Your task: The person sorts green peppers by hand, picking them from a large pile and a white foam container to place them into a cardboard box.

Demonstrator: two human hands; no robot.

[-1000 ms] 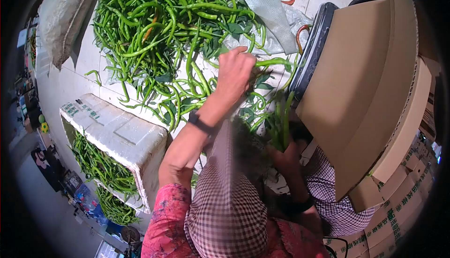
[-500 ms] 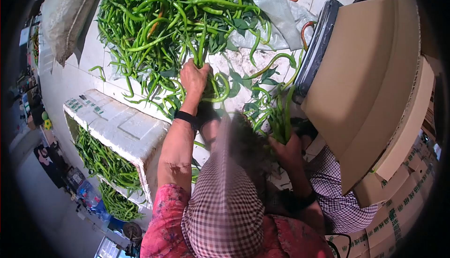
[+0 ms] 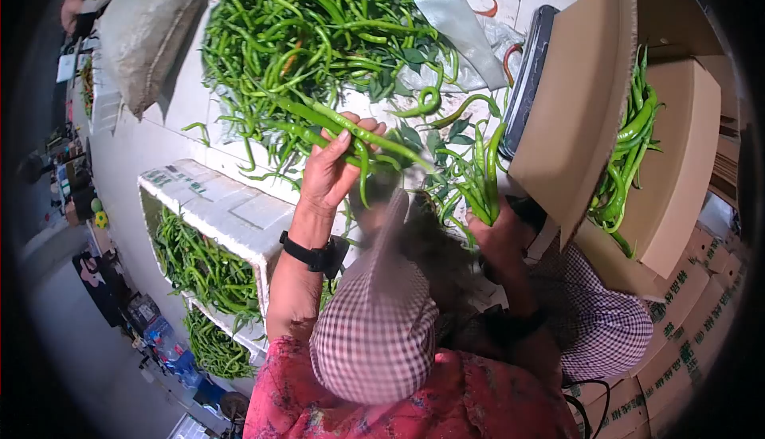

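Note:
My left hand, palm turned up, is closed around a few long green chili peppers just in front of the big pepper pile. Their ends stick out on both sides of the fingers. Lower right, my right hand grips an upright bunch of green chili peppers; shadow covers part of this hand. Between the hands, loose peppers and leaves lie on the white floor. My checked cap hides part of the space below them.
A cardboard box at right holds green peppers, its raised flap beside my right hand. A dark-edged tray-like object stands behind the flap. Left are a white foam box of peppers and a full sack.
My left hand has come up from the pile's edge and turned over, with peppers in it. My right hand keeps its bunch. The view has shifted, showing peppers inside the cardboard box.

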